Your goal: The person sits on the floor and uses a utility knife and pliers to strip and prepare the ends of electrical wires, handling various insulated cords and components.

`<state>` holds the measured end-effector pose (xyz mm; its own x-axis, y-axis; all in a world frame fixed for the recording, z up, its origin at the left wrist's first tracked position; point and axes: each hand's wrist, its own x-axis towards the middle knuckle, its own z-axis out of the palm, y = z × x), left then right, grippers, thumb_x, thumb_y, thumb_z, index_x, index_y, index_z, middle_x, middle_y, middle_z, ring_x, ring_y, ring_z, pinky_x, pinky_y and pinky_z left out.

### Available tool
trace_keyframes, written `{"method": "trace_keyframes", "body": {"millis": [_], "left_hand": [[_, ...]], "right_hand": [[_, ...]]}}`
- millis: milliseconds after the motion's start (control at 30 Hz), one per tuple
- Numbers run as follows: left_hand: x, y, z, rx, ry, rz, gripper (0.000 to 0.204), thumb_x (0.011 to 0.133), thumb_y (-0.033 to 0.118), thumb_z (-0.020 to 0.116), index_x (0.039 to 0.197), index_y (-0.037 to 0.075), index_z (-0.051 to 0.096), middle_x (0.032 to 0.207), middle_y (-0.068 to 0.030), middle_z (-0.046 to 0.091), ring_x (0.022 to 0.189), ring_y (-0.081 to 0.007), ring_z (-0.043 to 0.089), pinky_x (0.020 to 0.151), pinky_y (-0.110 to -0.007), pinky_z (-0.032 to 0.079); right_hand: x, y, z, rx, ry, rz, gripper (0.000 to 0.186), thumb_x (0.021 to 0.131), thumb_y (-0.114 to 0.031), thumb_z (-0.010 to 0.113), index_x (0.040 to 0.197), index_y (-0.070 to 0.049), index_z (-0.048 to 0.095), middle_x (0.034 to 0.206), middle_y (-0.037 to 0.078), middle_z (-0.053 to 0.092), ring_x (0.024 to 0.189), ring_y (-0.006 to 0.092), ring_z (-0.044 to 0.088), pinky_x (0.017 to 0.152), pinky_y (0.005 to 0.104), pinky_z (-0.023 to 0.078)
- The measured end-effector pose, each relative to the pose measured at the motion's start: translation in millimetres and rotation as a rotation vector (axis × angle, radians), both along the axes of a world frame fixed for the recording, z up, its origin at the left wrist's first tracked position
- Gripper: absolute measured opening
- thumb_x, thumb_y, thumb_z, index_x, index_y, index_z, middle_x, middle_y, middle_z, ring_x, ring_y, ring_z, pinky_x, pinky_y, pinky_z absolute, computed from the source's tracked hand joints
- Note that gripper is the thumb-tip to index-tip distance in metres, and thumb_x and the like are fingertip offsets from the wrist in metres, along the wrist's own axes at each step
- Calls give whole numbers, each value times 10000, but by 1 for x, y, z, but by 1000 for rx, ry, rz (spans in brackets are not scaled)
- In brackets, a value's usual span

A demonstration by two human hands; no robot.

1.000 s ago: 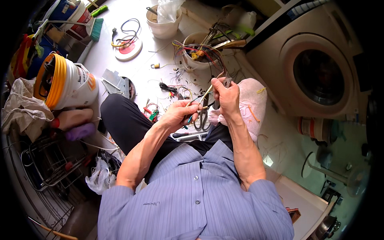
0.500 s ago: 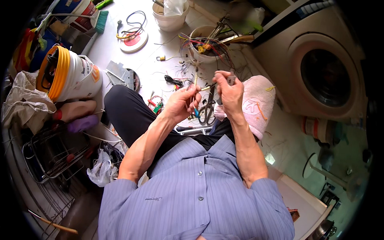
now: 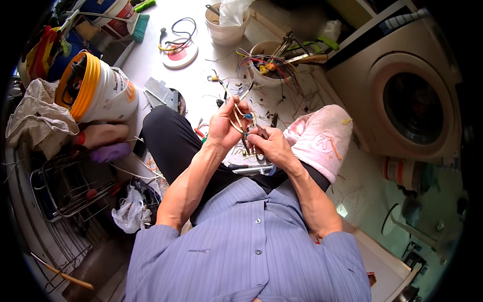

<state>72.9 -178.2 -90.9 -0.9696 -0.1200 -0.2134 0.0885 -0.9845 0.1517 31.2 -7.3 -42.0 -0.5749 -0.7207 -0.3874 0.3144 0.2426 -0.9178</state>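
My left hand (image 3: 225, 126) is closed around a bundle of pale yellow wires (image 3: 234, 111) with dark ends that stick out past its fingertips. A small blue piece (image 3: 248, 116) shows among the wires beside those fingers. Just to the right and a little nearer, my right hand (image 3: 271, 146) is closed, its fingertips at the lower end of the bundle. Something small and greyish brown (image 3: 259, 132) shows in its fingers; its kind is unclear. Below the hands lie dark-handled scissors (image 3: 260, 157), mostly hidden. A pink towel (image 3: 322, 141) with orange and yellow scraps covers my right knee.
A white bucket of coloured wires and tools (image 3: 265, 78) stands ahead, with a white bucket (image 3: 227, 32) behind it. Loose wire scraps cover the floor between. An orange-rimmed bucket (image 3: 113, 95) and a wire rack (image 3: 70, 194) are at left; a washing machine (image 3: 372, 100) is at right.
My right hand has come down and left, closer to my left hand. The wires in my left hand have turned and now spread upward. The view has shifted slightly.
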Motion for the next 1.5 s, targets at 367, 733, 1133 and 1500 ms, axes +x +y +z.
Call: {"method": "trace_keyframes", "body": {"millis": [367, 733, 1133, 1500], "left_hand": [[0, -5, 8, 175, 65, 43, 261, 1060, 254, 454, 1015, 59, 622, 960, -118, 657, 980, -289, 590, 847, -377, 475], [-2, -1, 20, 64, 145, -39, 279, 1073, 273, 414, 976, 85, 595, 828, -66, 554, 798, -199, 446, 717, -330, 382], [1, -5, 27, -148, 112, -126, 288, 1085, 312, 369, 939, 107, 510, 648, -28, 461, 602, -148, 364, 537, -276, 302], [9, 10, 36, -424, 86, -327, 222, 1032, 273, 479, 913, 90, 517, 644, -23, 484, 572, -146, 437, 569, -276, 339]], "right_hand": [[-7, 14, 16, 92, -29, 283, 222, 936, -245, 653, 931, -37, 730, 709, -10, 641, 614, 39, 518, 559, 212, 408], [-6, 4, 1, -136, -345, 6, 197, 956, -225, 675, 945, -28, 674, 778, 33, 681, 576, 60, 530, 527, 205, 400], [-18, 12, 11, -14, -32, -213, 143, 911, -146, 710, 872, -11, 683, 709, -3, 626, 586, 51, 508, 540, 226, 407], [-60, 13, 21, -231, 51, -389, 133, 954, -135, 669, 997, -13, 702, 744, 3, 645, 576, 36, 488, 514, 196, 366]]}}
